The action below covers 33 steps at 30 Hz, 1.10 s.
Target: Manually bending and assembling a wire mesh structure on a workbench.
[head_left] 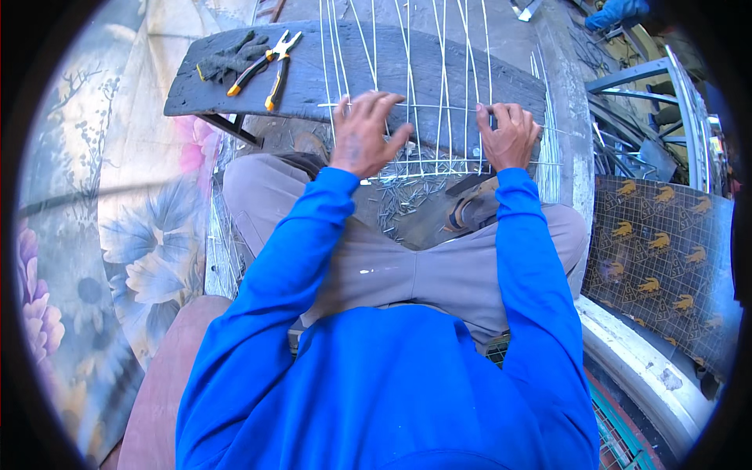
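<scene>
Pale, thin wires [444,70] run lengthwise over a dark wooden bench [305,66] and hang past its near edge, forming an open lattice. A thin cross wire [439,106] lies across them between my hands. My left hand [365,135] is over the lattice's left part, fingers spread and thumb held out, slightly blurred. My right hand [509,137] is at the right side, its fingers bent over the cross wire and its thumb beside a lengthwise wire; the fingertips are partly hidden. Another cross wire [439,174] joins the near ends.
Pliers [270,69] with black-and-yellow handles and a dark glove [233,61] lie on the bench's left end. Short wire offcuts [399,205] litter the floor between my legs. On the right stand a grey metal frame [681,102] and a dark patterned panel [658,262]. Floral sheeting [149,235] spreads left.
</scene>
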Each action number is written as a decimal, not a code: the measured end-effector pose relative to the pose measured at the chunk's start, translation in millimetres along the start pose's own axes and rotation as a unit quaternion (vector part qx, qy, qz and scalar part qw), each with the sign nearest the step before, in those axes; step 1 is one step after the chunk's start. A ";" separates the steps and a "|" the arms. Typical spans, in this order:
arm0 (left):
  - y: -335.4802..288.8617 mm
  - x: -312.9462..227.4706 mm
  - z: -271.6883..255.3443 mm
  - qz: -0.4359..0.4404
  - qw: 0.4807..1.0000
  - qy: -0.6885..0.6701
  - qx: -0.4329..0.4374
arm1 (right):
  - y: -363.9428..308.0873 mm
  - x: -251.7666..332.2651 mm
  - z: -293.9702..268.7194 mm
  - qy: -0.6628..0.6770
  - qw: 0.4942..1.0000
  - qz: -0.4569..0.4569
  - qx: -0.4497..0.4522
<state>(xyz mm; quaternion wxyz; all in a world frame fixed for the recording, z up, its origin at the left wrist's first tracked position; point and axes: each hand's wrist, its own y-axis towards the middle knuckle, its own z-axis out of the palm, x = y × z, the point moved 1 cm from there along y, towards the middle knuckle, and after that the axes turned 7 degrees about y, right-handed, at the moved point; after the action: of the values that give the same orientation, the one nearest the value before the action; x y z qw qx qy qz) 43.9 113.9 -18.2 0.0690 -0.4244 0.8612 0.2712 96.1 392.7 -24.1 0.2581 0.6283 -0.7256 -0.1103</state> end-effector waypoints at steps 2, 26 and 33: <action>-14.0 35.4 -20.7 -0.057 0.998 0.000 0.039 | 0.7 -0.9 -3.3 -0.003 1.000 0.000 0.005; 6.1 84.6 -38.0 0.102 0.935 0.122 0.316 | 23.7 9.8 1.8 -0.012 1.000 0.016 -0.011; 3.7 78.3 -43.5 0.093 0.938 0.122 0.311 | 39.0 113.8 12.2 0.180 0.941 -0.112 0.265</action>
<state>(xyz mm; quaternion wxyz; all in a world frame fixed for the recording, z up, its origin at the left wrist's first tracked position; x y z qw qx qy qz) -3.6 38.5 -7.4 0.0664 -0.3297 0.9399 -0.0586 47.7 287.7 11.4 0.1945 0.7607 -0.5948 0.1726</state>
